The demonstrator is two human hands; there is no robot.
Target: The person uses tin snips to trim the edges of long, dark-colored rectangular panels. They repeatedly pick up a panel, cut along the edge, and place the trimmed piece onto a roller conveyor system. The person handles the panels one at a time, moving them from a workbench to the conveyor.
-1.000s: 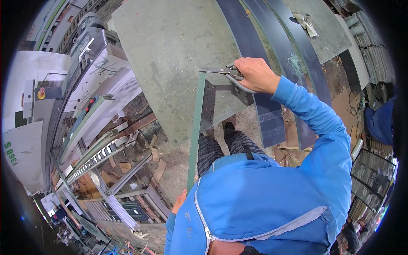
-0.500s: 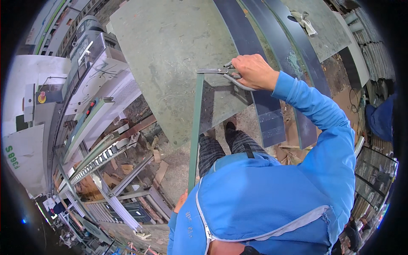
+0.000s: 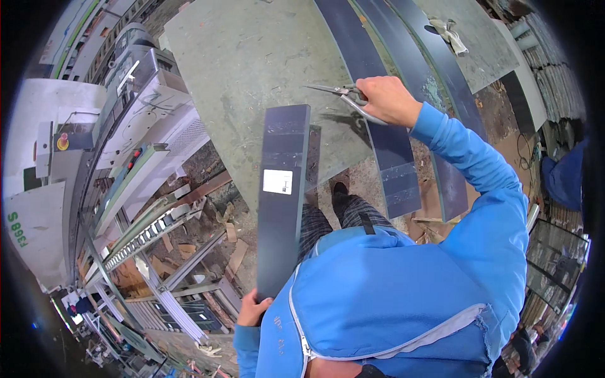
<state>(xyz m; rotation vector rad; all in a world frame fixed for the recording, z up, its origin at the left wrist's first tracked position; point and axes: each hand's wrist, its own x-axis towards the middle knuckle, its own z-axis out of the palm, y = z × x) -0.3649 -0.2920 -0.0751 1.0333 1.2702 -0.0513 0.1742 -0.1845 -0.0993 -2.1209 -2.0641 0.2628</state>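
My right hand [image 3: 389,101] is closed around the handles of long-nose pliers [image 3: 343,92], whose slim jaws point left over the grey table. Below and left of the jaws, apart from them, is the far end of a dark blue-grey panel [image 3: 277,233]. Its broad face shows, with a white label [image 3: 277,181] on it and a pale green edge along its right side. My left hand [image 3: 254,307] grips the panel at its near end, close to my body; the fingers behind it are partly hidden.
A large grey table [image 3: 252,57] lies ahead. Several dark long panels [image 3: 403,57] rest on its right side, with pale work gloves [image 3: 450,36] beyond them. Machinery with a red button [image 3: 62,142] stands left. Metal profiles [image 3: 189,264] and scraps lie at lower left.
The panel has turned from its narrow edge to its broad, labelled face. The pliers have come away from its far end and moved slightly right and up. More of my left hand shows.
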